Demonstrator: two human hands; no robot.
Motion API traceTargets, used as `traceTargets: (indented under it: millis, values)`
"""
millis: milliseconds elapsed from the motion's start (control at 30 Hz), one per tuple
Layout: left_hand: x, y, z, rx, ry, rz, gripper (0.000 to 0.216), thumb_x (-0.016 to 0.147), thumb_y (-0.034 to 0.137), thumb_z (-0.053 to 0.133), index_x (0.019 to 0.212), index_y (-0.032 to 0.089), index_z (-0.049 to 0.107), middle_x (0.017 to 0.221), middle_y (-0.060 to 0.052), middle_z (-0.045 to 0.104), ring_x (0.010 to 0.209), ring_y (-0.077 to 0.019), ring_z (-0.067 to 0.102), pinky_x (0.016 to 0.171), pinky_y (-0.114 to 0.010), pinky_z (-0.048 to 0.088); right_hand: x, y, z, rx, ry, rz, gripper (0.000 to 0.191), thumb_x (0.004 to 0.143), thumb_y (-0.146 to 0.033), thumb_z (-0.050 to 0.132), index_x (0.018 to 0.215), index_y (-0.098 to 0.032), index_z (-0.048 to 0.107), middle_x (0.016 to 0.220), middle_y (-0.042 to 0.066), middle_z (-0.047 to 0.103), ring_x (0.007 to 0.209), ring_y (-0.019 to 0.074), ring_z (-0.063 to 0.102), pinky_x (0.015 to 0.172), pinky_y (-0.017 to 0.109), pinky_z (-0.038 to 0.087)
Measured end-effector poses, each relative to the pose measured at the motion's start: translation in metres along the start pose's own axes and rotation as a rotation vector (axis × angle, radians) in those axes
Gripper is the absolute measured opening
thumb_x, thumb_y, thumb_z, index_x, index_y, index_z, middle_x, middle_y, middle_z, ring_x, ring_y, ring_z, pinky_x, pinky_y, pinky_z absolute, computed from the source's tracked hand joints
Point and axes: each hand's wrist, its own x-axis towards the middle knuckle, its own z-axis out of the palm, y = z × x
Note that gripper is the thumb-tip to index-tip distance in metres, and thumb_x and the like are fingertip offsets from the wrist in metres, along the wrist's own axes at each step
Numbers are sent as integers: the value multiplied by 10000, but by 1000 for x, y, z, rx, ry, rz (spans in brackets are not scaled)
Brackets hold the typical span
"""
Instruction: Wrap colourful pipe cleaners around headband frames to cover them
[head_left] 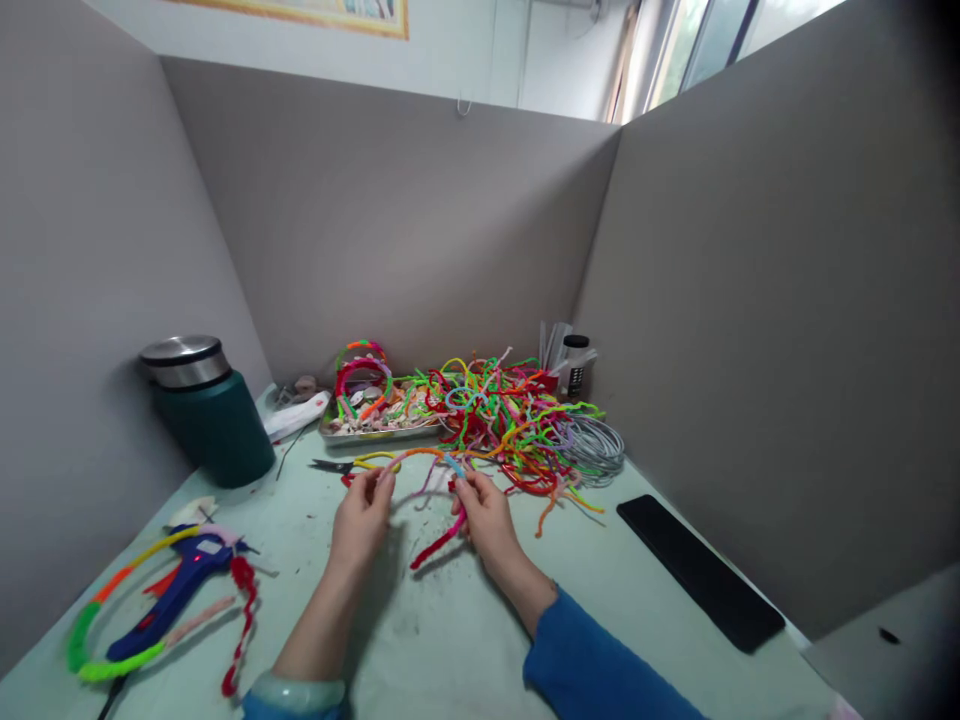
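An orange fuzzy pipe cleaner strip [427,452] arches between my two hands, with a light blue section [454,466] at its right end. My left hand [364,520] pinches the strip's left part between thumb and fingers. Closed around the right part is my right hand [484,515]. From under the right hand a red and pink pipe cleaner piece [435,548] hangs down to the left. Just behind my left hand lie scissors [334,466] with yellow handles. Whether the red piece is joined to the strip is hidden by my fingers.
Behind my hands lies a heap of coloured pipe cleaners [495,410] beside a metal tray [382,435] and a grey wire coil [596,450]. On the left are a green bottle [214,425], a blue glue gun [172,595] and a multicoloured hoop [79,635]. A black phone-like slab [697,570] lies right.
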Motion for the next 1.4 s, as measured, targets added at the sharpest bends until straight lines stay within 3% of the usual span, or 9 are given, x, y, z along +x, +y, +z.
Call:
traceTargets:
  millis: [67,233,400,567,767,967,1133,1300,1400]
  values:
    - [0,-2,0,48,9,71,337,691,458,611,879,179,615,672,17,575,443,-73,447,386,-181,313,0,-1,1,32,-13,30,275,819,-419,495,911,-166,549,588,-43,532,371,67,398,353,182,303]
    - [-2,0,-1,-332,-79,-92,329,728,443,586,937,190,566,484,109,372,308,-26,216,302,-145,164,-6,-16,4,182,-130,110,374,770,-460,558,996,-163,525,645,-33,563,375,68,439,310,169,321]
    - [-5,7,0,-533,-52,-71,297,758,349,607,1003,190,553,496,113,358,307,-12,222,297,-122,173,-17,-21,8,182,-413,152,370,728,-454,621,922,-143,567,572,-43,540,394,72,472,328,159,343]
    - [-11,10,9,-732,-176,-106,206,769,266,618,945,182,554,542,95,396,325,-7,263,312,-127,225,-23,-15,12,162,-582,122,238,728,-353,647,799,-129,610,516,-41,530,384,52,431,355,154,308]
    - [-19,12,15,-855,-260,-60,224,804,212,585,1026,204,557,584,76,410,382,-19,314,365,-138,289,-28,-16,18,141,-522,114,150,722,-281,633,762,-145,585,446,-68,476,363,52,399,352,154,277]
    - [-24,15,19,-870,-267,-8,313,804,216,581,1113,215,537,612,66,429,424,-30,332,424,-159,339,-31,-12,24,145,-508,123,138,727,-281,600,752,-157,546,597,-28,584,379,52,440,362,164,335]
    - [-19,8,20,-433,-112,158,365,796,265,556,1150,219,481,771,17,534,578,-87,492,599,-251,458,-28,-13,23,58,-380,131,97,732,-250,563,724,-156,540,575,-16,600,360,58,434,349,164,330]
    - [-20,9,12,405,365,715,541,743,213,594,1253,146,429,1232,-160,465,1146,-273,441,970,-456,352,-19,-19,14,49,-300,97,124,734,-274,553,703,-155,538,573,-23,584,380,55,444,359,153,348]
    - [-26,14,12,575,200,980,324,748,168,576,1072,163,584,1100,-119,589,1117,-270,474,1014,-476,301,-14,-16,8,40,-301,56,140,759,-290,543,718,-155,544,588,-23,587,389,54,449,377,155,366]
